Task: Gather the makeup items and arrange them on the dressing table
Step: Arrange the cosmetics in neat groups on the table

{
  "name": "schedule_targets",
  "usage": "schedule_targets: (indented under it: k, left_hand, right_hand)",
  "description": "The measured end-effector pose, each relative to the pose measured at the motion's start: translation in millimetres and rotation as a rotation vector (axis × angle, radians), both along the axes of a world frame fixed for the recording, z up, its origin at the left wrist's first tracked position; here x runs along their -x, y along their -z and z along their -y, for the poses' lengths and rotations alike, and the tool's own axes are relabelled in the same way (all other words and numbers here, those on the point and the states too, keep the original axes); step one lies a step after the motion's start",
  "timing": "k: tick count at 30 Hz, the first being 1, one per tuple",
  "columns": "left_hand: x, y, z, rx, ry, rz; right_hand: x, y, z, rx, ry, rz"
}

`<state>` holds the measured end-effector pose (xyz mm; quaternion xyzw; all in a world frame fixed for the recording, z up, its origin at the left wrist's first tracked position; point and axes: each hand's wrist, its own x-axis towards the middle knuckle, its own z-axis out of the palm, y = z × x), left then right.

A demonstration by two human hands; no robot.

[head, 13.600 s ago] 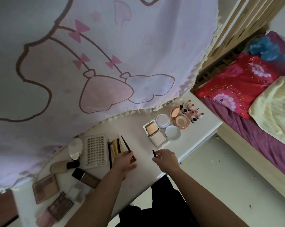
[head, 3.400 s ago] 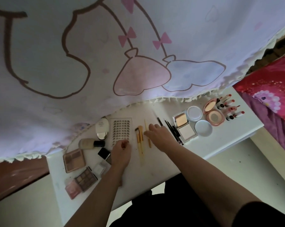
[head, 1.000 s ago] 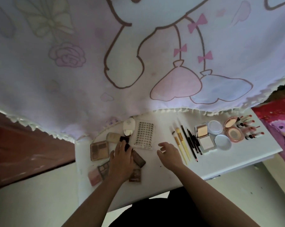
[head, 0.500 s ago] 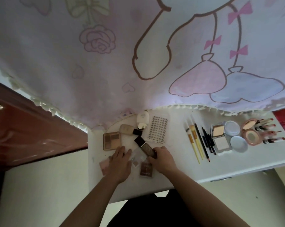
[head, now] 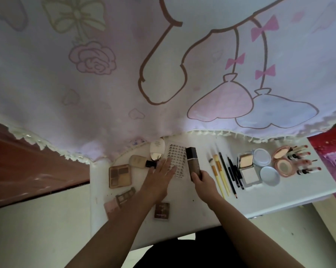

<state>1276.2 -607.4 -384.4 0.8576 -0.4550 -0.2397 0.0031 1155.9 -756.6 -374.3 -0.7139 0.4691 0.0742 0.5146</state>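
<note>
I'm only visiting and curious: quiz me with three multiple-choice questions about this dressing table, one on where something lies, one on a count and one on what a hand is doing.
1. Where do the yellow-handled brushes lie?
A. on the floor
B. between the brown bottle and the square compact
C. inside a drawer

2. How many round pale-blue lids lie beside the compact?
A. one
B. two
C. five

3. What is the right hand doing?
A. gripping the brown bottle
B. lying flat on the table
C. hanging off the table edge

Answers:
1. B: the brushes fill that gap.
2. B: one lid lies behind the other, right of the compact.
3. A: its fingers curl round the bottle's lower end.
</note>
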Motion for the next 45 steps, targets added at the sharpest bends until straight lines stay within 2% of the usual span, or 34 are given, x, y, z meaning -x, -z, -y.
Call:
schedule_targets:
  k: [4, 10, 12, 15, 16, 18, 24, 26, 28, 31, 34, 40, 43, 45]
  left_hand:
    - [5.4, 2.7, 16.5, -0.207, 0.046, 0.002]
    - [19.0, -2.0, -19.1, -0.194, -0.014, -0.053]
    - [17.0, -7.6, -21.9, -0.044, -0.183, -0.135]
    - [5.1, -28.8, -9.9, 0.259, -0.69, -0.479]
    - [0.9, -35.2, -4.7, 0.359, -0.789, -0.594]
    - [-6.7, -47.1, 2.9, 0.479, -0.848, -0.709]
    - [-3.4, -70.6, 10.0, 0.499, -0.685, -0.517]
    - [-0.5, -75.1, 17.4, 0.527, -0.643, -0.452]
    - [0.5, -77.5, 24.6, 0.562, -0.642, -0.405]
    - [-4.3, -78.3, 28.4, 0.664, -0.746, -0.41]
    - [-12.1, -79.2, 29.9, 0.681, -0.907, -0.497]
    - [-9.2, -65.9, 35.5, 0.651, -0.995, -0.68]
    - [-34.7, -54.3, 14.1, 0.659, -1.223, -0.616]
    - [-60.0, -56.1, -9.1, 0.642, -1.258, -0.517]
  right_hand:
    - [9.3, 2.3, 8.3, -0.087, 0.02, 0.006]
    - [11.5, -7.4, 0.5, -0.195, 0.001, 0.08]
    - [10.7, -10.2, -3.9, -0.241, -0.05, 0.063]
    - [8.9, -17.7, -10.5, -0.359, -0.123, 0.078]
    - [8.2, -21.0, -12.5, -0.409, -0.126, 0.097]
    - [7.6, -29.3, -15.5, -0.507, -0.095, 0.143]
    - [6.9, -60.1, -16.3, -0.682, -0.054, 0.187]
    - [3.8, -69.6, -17.5, -0.629, -0.13, 0.156]
    - [-0.7, -77.7, -20.3, -0.483, -0.193, 0.096]
    - [-10.3, -87.4, -24.5, -0.33, -0.154, 0.049]
    - [-19.2, -95.9, -29.1, -0.33, -0.083, 0.005]
    - [-15.4, -97.9, -22.5, -0.307, -0.08, -0.08]
    - [4.2, -93.6, -5.7, -0.261, -0.084, -0.132]
    - [20.6, -89.6, 10.7, -0.272, -0.036, -0.15]
